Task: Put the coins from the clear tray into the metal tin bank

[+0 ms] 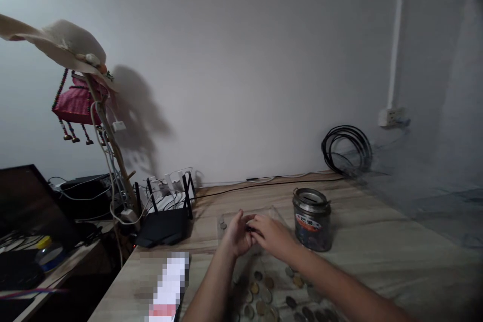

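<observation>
A: How are the hands placed?
B: The left hand (pixel 241 237) is turned palm up, its fingers half curled; the right hand's (pixel 269 234) bent fingers are set against it.
A: Is anything held?
B: That cannot be told: each grip is partly closed, but the space between is shadowed and blurred.
A: And the coins (pixel 261 307)?
B: They are scattered on the bench (pixel 366 251), below the hands and under the right forearm.
A: What is seen nearby?
B: A lidded jar (pixel 312 221), stood upright just beyond the right forearm.
</observation>
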The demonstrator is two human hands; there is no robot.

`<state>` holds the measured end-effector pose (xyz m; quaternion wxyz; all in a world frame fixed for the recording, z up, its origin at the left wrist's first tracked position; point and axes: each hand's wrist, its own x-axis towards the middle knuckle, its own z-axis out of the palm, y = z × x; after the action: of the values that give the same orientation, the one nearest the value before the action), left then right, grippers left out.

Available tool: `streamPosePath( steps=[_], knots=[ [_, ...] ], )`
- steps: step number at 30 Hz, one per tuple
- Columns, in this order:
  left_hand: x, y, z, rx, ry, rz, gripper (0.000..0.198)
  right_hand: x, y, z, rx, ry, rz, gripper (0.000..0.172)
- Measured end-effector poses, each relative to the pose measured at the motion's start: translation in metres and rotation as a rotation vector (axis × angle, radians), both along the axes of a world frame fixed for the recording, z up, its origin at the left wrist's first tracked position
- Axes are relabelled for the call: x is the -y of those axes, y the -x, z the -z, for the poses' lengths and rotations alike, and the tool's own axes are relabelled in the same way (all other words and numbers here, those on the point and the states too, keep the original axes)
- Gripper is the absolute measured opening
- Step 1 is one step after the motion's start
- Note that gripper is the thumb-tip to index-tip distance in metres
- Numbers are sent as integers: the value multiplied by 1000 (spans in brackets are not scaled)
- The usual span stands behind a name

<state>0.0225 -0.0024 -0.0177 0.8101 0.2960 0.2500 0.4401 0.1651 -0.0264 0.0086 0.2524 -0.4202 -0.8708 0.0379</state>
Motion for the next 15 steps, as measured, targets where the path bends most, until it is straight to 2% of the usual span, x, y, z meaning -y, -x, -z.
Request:
streamPosePath(
  steps=[3, 6, 9, 11, 13, 15],
  knots=[
    [2, -1, -2, 4, 5, 18, 42, -1, 18, 8, 57, 21, 27, 25],
    [3, -2, -1, -5, 8, 61, 41, -4, 1, -3, 74, -34, 91, 26],
    [2, 0, 1, 8, 13, 73, 47, -11, -46, -27, -16, -181, 270, 27],
    [-1, 2, 3, 35, 46, 6, 52, -21, -85, -43, -100, -261, 443, 27],
    [-3, 4, 4, 60, 90, -96, 53, -33, -119, -53, -67, -235, 606, 24],
    [-5, 5, 5, 79, 117, -167, 53, -45, -142, -55, 4, -155, 642, 21]
  ],
)
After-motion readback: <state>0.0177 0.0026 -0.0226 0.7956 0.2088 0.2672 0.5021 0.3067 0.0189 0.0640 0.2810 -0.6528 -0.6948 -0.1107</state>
